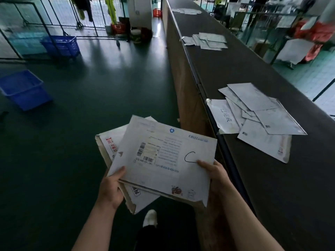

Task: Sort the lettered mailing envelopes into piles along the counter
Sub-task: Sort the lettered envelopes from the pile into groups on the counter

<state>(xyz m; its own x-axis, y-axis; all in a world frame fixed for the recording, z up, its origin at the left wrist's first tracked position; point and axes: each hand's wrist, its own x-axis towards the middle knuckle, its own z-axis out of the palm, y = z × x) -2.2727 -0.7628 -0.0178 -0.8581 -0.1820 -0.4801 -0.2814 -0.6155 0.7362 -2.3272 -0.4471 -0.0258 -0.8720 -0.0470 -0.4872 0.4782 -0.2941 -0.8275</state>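
Left of the counter (244, 73), both hands grip a loose stack of envelopes (145, 178): left hand (111, 185) and right hand (215, 176) curl around its lower edges, the right thumb on the top envelope (163, 156) marked "C". Uneven lower envelopes could slip out, or the "C" could land on the wrong pile; the nearest pile (253, 116) lies just beyond.

**Free room and obstacles along the counter**

The dark counter (272, 178) runs away on the right. Three obstacles lie on it: a near pile (257, 115) of overlapping envelopes, spread across most of the width; a middle pile (208, 41); a far pile (186, 10). Bare counter lies open between the piles and in front of the near one. A raised rail (204, 91) edges the counter's left side. Left of it the floor is open, save two blue baskets (23, 89) well apart.
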